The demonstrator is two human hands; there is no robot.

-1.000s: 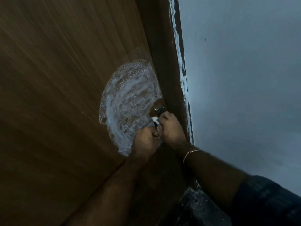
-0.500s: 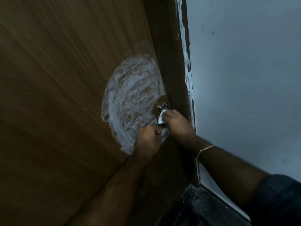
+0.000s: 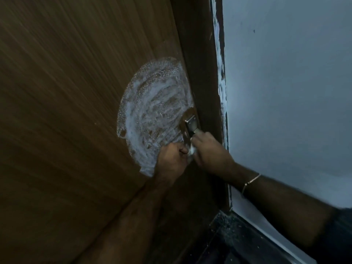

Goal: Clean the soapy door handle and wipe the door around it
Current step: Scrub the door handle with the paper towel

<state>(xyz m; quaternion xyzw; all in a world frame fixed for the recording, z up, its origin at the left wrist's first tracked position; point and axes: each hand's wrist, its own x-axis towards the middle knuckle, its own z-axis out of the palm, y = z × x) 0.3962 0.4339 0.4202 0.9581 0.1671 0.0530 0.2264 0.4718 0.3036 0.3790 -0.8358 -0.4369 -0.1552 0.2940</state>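
A brown wooden door (image 3: 66,111) fills the left of the view. A wide patch of white soap foam (image 3: 152,111) is smeared on it beside the metal door handle (image 3: 190,122). My left hand (image 3: 171,161) is clenched around the lower end of the handle, at the foam's bottom edge. My right hand (image 3: 211,151) presses a small white cloth (image 3: 192,149) against the handle just below its top mount. Most of the cloth is hidden under the fingers. A thin bracelet (image 3: 250,181) sits on my right wrist.
A dark wooden door frame (image 3: 202,73) runs right of the handle, with rough white paint along its edge (image 3: 221,82). A pale blue-grey wall (image 3: 285,92) fills the right. Dark speckled floor (image 3: 228,235) shows at the bottom.
My right hand with the cloth has slid a little up along the handle and back. The left hand has kept its grip. The view has shifted slightly.
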